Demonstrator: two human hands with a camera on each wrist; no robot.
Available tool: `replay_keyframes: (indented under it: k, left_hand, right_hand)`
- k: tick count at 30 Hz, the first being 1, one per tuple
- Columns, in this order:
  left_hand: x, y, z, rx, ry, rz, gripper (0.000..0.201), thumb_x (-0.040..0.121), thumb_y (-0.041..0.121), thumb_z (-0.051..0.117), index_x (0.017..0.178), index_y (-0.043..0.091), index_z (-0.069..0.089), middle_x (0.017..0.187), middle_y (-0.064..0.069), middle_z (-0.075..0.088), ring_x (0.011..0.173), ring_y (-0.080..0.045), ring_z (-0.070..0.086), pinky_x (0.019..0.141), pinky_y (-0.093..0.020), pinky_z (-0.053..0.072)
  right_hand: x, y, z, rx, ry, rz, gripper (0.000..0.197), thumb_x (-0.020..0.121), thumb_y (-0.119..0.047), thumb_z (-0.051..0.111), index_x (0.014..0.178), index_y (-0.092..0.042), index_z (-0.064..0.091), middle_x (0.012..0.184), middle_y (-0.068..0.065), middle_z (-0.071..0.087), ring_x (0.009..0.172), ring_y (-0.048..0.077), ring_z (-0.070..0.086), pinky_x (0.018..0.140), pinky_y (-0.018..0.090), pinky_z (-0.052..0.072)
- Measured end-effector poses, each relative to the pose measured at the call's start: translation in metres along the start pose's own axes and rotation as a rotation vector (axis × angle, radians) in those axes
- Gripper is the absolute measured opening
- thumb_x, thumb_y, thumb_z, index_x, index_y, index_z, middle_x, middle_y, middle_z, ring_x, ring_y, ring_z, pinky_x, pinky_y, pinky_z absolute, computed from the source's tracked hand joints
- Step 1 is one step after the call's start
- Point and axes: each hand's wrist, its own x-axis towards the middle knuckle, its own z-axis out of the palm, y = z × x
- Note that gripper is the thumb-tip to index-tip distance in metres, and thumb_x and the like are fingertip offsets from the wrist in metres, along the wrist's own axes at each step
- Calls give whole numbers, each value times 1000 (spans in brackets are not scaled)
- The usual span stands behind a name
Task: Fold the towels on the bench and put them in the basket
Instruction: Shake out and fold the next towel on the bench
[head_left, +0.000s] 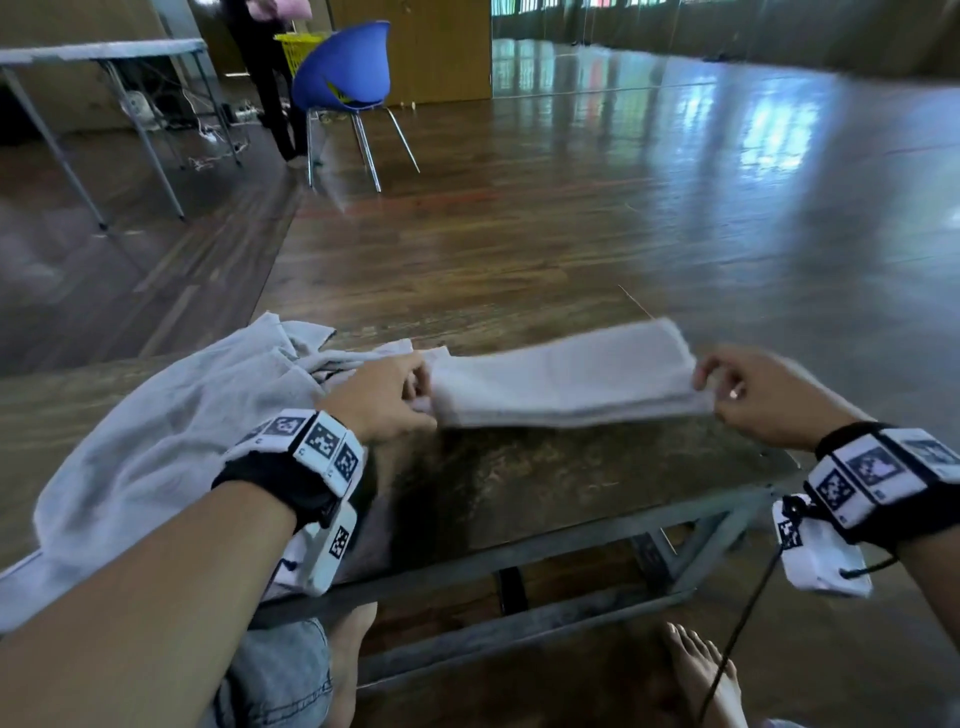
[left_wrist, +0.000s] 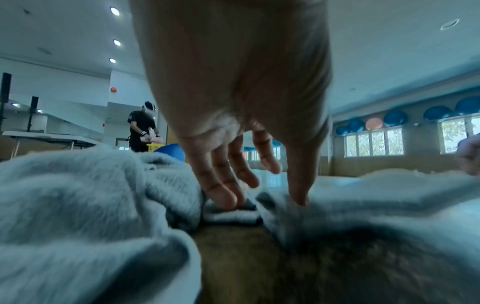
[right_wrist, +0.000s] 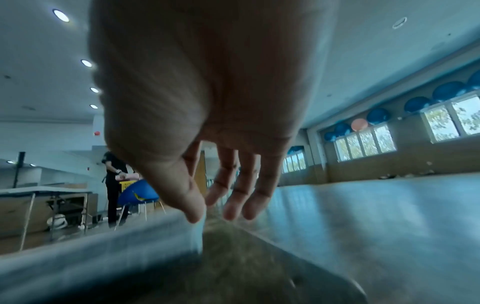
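A pale grey towel (head_left: 566, 379), folded into a long narrow strip, stretches between my hands just above the dark bench top (head_left: 545, 483). My left hand (head_left: 423, 397) pinches its left end, thumb below and fingers on top. My right hand (head_left: 709, 392) pinches the right end in the same way. In the left wrist view my left hand (left_wrist: 259, 200) has its thumb on the towel (left_wrist: 376, 197). In the right wrist view my right hand (right_wrist: 211, 216) sits at the blurred end of the towel (right_wrist: 116, 253).
A heap of unfolded grey towels (head_left: 171, 431) covers the bench's left part, right beside my left hand. Far back stand a blue chair (head_left: 345, 73), a yellow basket (head_left: 298, 49), another person and a folding table (head_left: 98, 52). Polished wooden floor lies beyond the bench.
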Motion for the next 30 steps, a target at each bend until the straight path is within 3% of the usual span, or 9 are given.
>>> replay_keyframes:
  k: [3, 7, 11, 13, 16, 19, 25, 28, 30]
  left_hand:
    - [3, -3, 17, 89, -116, -130, 22, 82, 33, 75, 83, 14, 65, 81, -5, 67, 78, -22, 64, 72, -33, 50]
    - [16, -1, 34, 160, -146, -267, 61, 92, 48, 60, 106, -11, 65, 95, -24, 62, 55, -24, 53, 56, -33, 39]
    - [26, -2, 46, 179, -130, -364, 61, 91, 54, 59, 101, -6, 60, 66, -1, 46, 51, -17, 47, 48, -29, 31]
    - [29, -1, 47, 188, -108, -381, 48, 89, 50, 64, 83, 2, 56, 63, 0, 46, 51, -18, 49, 47, -28, 34]
    - [30, 0, 46, 169, -87, -410, 45, 86, 41, 70, 92, -4, 65, 56, -3, 51, 50, -19, 54, 53, -31, 48]
    - [30, 3, 44, 208, -59, -410, 43, 86, 36, 70, 61, 8, 50, 51, -1, 46, 47, -17, 48, 45, -27, 36]
    - [31, 6, 36, 100, -21, -441, 37, 83, 22, 65, 56, 10, 44, 50, -5, 46, 50, -24, 50, 55, -32, 42]
    - [27, 9, 36, 148, -29, -455, 21, 83, 27, 62, 74, 9, 55, 56, -2, 51, 50, -22, 52, 51, -26, 40]
    - [27, 7, 41, 200, -60, -472, 46, 86, 34, 59, 122, 5, 56, 76, 1, 58, 56, -15, 50, 48, -25, 34]
  right_hand:
    - [-5, 11, 11, -62, -127, 99, 29, 85, -9, 65, 77, -37, 58, 76, -11, 60, 75, 20, 55, 79, 28, 39]
    - [-2, 16, 25, -78, -110, 183, 14, 91, -27, 63, 78, -25, 60, 86, 1, 64, 98, 31, 60, 86, 34, 44]
    - [-1, 15, 39, -30, -127, 238, 31, 98, -41, 57, 82, -16, 63, 91, 4, 63, 119, 34, 52, 97, 44, 45]
    - [0, 14, 42, -18, -111, 261, 28, 98, -41, 56, 83, -18, 60, 96, 7, 64, 113, 33, 53, 93, 45, 47]
    - [1, 9, 39, -12, -62, 292, 22, 94, -38, 59, 79, -22, 60, 98, 8, 64, 101, 30, 56, 91, 47, 50]
    - [1, 5, 33, -34, -67, 304, 23, 92, -38, 58, 77, -21, 62, 95, 6, 64, 93, 29, 59, 88, 47, 52]
    - [-1, 1, 24, -48, -60, 305, 26, 91, -36, 54, 74, -18, 62, 91, 5, 64, 86, 29, 61, 88, 48, 53]
    - [-1, 0, 22, -33, -131, 312, 27, 88, -37, 58, 68, -18, 63, 87, 6, 65, 82, 27, 62, 83, 45, 53]
    - [-1, 0, 26, -87, -165, 320, 25, 85, -41, 60, 71, -20, 61, 88, 6, 65, 82, 25, 60, 81, 44, 53]
